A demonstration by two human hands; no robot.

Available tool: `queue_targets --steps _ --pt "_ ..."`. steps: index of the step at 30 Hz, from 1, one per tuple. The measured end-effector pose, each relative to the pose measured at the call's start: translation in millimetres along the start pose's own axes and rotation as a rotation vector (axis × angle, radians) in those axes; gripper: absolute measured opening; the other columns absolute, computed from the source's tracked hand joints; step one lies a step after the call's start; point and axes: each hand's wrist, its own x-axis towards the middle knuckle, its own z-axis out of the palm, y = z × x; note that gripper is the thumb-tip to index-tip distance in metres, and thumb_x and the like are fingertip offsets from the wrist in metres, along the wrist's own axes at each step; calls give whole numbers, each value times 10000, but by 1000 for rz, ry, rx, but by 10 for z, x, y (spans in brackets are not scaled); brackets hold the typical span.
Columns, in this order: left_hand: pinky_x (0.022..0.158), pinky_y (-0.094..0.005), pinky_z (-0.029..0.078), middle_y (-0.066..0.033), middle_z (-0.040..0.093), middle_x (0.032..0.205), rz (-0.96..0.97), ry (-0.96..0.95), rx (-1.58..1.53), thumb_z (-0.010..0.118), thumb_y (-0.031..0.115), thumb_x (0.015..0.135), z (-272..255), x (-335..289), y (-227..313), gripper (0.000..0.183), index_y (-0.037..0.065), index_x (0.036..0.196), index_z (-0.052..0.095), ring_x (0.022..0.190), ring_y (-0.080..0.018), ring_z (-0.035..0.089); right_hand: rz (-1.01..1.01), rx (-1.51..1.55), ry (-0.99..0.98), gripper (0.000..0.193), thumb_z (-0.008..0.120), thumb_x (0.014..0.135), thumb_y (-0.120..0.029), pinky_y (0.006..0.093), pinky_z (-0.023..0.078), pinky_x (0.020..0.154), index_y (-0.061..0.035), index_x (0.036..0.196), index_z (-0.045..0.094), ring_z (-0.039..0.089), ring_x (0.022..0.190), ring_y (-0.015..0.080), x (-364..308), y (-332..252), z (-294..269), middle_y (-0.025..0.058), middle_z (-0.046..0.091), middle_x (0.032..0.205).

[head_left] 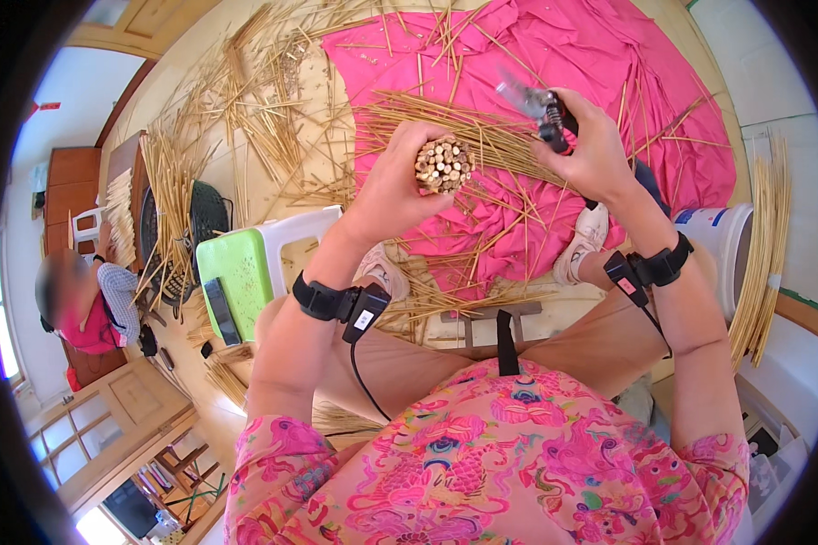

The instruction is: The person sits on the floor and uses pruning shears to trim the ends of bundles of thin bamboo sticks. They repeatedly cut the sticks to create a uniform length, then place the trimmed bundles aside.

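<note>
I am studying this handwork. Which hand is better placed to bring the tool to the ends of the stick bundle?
The right hand, probably. It already grips the small dark tool, close beside the stick bundle. The left hand is wrapped around the bundle, holding its cut ends up.

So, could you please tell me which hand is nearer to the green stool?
Left. The left hand, gripping a stick bundle, is just right of the green stool; the right hand is farther right.

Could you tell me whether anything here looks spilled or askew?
Yes: loose sticks lie strewn every way across the floor and the pink cloth, not stacked. The bundle in the left hand is neat, its ends roughly level.
</note>
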Motion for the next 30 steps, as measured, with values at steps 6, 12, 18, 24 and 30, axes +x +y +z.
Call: queue_targets --steps 6,12,18,24,30 --pt "953 -321 504 -83 584 1171 34 125 -171 719 -104 794 28 38 62 515 59 1222 484 1110 -165 591 263 268 -44 558 810 750 -250 325 499 787 36 1173 587 633 831 219 13 37 20 115 661 908" --pt "922 -299 512 -77 609 1151 -98 172 -382 780 -12 796 100 38 101 560 46 1264 478 1077 -137 603 -113 -156 37 676 817 638 -208 447 443 922 4 1228 563 616 995 365 2 -97 -2 171 647 1028" --pt "920 -293 504 -73 609 1104 -209 133 -395 779 16 785 128 37 63 584 29 1281 472 1052 -130 602 -134 -168 -107 751 838 635 -256 438 414 969 20 1270 544 601 1055 345 -46 -210 46 172 645 1078" --pt "881 -276 540 -54 654 1079 -180 79 -193 727 -57 831 147 40 8 520 21 1270 461 1005 -113 650 -82 -178 -108 740 846 622 -268 441 430 916 25 1237 556 619 995 325 -46 -224 30 163 658 1052" --pt "877 -274 537 -52 654 1085 -161 70 -198 736 -29 838 185 97 63 528 6 1288 461 982 -107 644 -123 -227 -32 557 851 614 -273 430 457 845 0 1036 611 639 850 326 -30 -216 28 134 665 853"
